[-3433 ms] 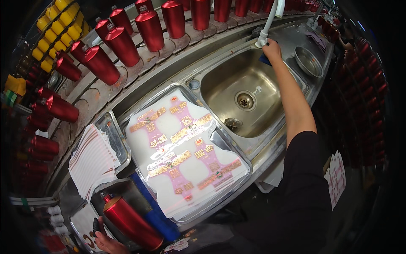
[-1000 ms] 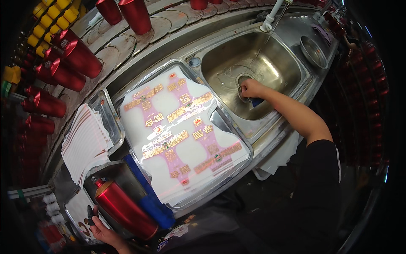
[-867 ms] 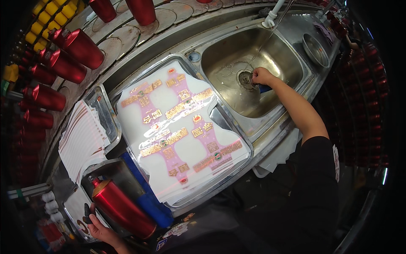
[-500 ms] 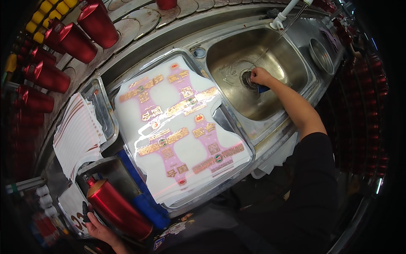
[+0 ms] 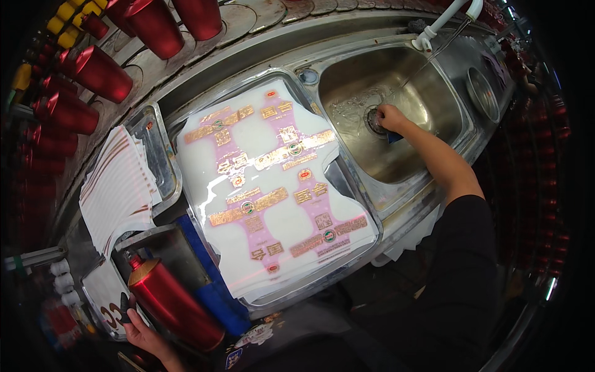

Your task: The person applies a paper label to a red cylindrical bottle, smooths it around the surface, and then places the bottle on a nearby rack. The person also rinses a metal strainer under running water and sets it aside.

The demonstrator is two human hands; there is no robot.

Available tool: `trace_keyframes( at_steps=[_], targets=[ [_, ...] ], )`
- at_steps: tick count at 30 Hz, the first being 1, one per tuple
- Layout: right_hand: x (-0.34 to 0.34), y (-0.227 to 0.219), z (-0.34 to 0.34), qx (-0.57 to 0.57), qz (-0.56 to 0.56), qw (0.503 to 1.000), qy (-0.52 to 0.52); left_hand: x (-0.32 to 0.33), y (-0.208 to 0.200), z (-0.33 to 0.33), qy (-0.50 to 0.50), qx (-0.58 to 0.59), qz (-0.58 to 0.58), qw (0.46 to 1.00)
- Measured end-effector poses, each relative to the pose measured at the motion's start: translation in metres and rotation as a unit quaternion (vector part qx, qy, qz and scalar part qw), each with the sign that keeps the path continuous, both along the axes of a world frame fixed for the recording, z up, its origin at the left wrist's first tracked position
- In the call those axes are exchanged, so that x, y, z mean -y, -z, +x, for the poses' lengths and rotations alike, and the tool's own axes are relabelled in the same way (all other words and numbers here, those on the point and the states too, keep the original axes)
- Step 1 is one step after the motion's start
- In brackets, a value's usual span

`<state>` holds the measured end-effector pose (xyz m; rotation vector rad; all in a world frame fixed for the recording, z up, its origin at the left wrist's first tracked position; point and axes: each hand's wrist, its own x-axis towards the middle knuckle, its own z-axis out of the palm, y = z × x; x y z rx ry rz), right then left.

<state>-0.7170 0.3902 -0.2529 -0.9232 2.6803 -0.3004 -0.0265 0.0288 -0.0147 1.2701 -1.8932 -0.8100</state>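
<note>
My right hand point(image 5: 392, 119) is down in the steel sink point(image 5: 396, 164), beside the drain point(image 5: 373, 119). Its fingers are closed, and a dark blue flat piece point(image 5: 393, 137) shows just under them; its kind is unclear. At the lower left, my left hand point(image 5: 142, 335) has its fingers around a small black object point(image 5: 124, 307), which I cannot identify. Right beside that hand lies a shiny red bottle point(image 5: 176, 301) with a gold shoulder. Between my hands, a sheet of pink-and-gold printed decals point(image 5: 257, 136) lies in a wet metal tray point(image 5: 372, 239).
Water runs from a white tap point(image 5: 427, 38) into the sink. A round metal bowl point(image 5: 482, 93) stands at its right. Striped paper sheets point(image 5: 118, 186) overlap a smaller tray point(image 5: 167, 155) at left. Red bottles point(image 5: 155, 28) stand on a conveyor point(image 5: 248, 22) along the back; blue cloth point(image 5: 223, 310) lies near me.
The whole view has shifted, placing the sink and tray slightly further right. Red bottles along the conveyor have moved rightward. Both hands keep nearly the same places.
</note>
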Motion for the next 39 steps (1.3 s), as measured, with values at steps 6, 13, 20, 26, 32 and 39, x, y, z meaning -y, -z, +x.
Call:
trace_keyframes(
  at_steps=[6,13,20,26,32,39],
  targets=[
    [0.001,-0.008,0.007,0.017,0.014,1.0,0.005,0.005,0.007,0.009,-0.007,-0.012,0.014,1.0],
    [0.0,0.013,0.0,-0.036,0.011,0.999,-0.025,0.011,0.016,0.024,-0.028,0.005,0.015,0.999],
    [-0.012,0.003,-0.01,0.095,-0.009,0.995,0.033,0.014,0.017,0.033,-0.048,0.039,0.012,0.998],
    [-0.018,0.007,-0.024,0.147,-0.025,0.988,0.027,0.01,0.015,0.019,-0.05,0.009,0.031,0.998],
    [-0.005,0.002,-0.031,0.091,0.064,0.992,-0.052,0.005,0.01,0.004,-0.052,0.018,0.001,0.999],
    [0.009,-0.026,-0.01,-0.013,0.18,0.982,-0.063,0.006,0.008,0.008,-0.01,0.083,-0.025,0.996]
  ],
)
